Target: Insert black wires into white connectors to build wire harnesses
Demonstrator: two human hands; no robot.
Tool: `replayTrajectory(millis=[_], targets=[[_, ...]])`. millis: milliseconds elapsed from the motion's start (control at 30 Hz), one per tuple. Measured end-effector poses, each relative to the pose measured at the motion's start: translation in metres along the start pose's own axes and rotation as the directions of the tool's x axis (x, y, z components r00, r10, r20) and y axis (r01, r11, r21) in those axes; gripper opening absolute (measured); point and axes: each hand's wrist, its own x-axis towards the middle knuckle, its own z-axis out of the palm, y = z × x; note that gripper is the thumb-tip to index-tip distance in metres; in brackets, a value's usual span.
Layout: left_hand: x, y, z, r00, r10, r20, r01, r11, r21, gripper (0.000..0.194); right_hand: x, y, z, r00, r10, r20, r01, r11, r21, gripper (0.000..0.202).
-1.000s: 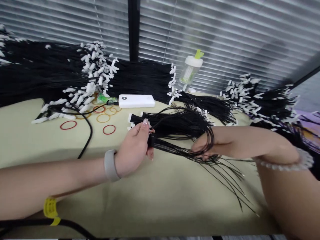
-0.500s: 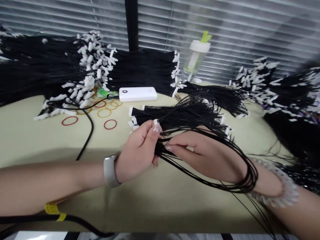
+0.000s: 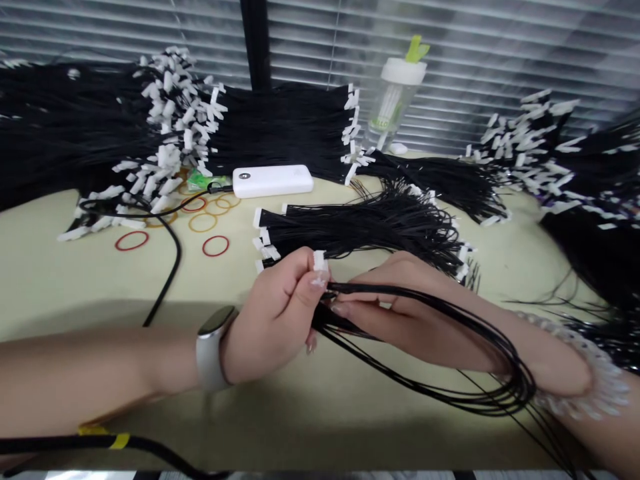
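My left hand (image 3: 280,323) is closed around a bunch of black wires, with a white connector (image 3: 321,261) standing up between thumb and forefinger. From that grip the black wires (image 3: 525,389) curve out in a loop that passes around my right wrist and back. My right hand (image 3: 415,313) has thumb and fingers pinched on the wires just beside the left thumb; the fingertips are partly hidden behind the strands. Just beyond both hands lies a bundle of black wires (image 3: 350,227) with white connectors at its ends.
A white power bank (image 3: 273,181) with a black cable (image 3: 176,253) lies behind, near several rubber bands (image 3: 216,246). Big stacks of black wires (image 3: 285,130) line the blinds. A clear bottle (image 3: 395,100) stands at the back; more wire piles (image 3: 595,253) are at right.
The strand that ran up from the connector to the far bundle is now down with the loop around my right wrist. The connector shows more fully; the view has shifted slightly.
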Motion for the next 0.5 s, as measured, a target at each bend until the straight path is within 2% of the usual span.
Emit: replayTrajectory(millis=[333, 433, 500], targets=[[-0.002, 0.0, -0.0003, 1.0, 0.016, 0.02, -0.016, 1.0, 0.01, 0.025, -0.002, 0.0075, 0.0018, 0.998, -0.062, 0.018, 0.06, 0.993, 0.103, 0.016], [-0.0017, -0.0006, -0.0003, 1.0, 0.011, 0.023, -0.011, 1.0, 0.015, 0.025, -0.003, 0.0056, 0.0036, 0.996, -0.094, -0.009, 0.093, 0.996, -0.015, 0.019], [-0.0009, -0.0001, -0.0006, 1.0, 0.0, 0.029, -0.001, 1.0, 0.017, 0.024, -0.0059, 0.0035, 0.0043, 0.998, -0.066, -0.016, 0.063, 0.985, -0.158, 0.02]])
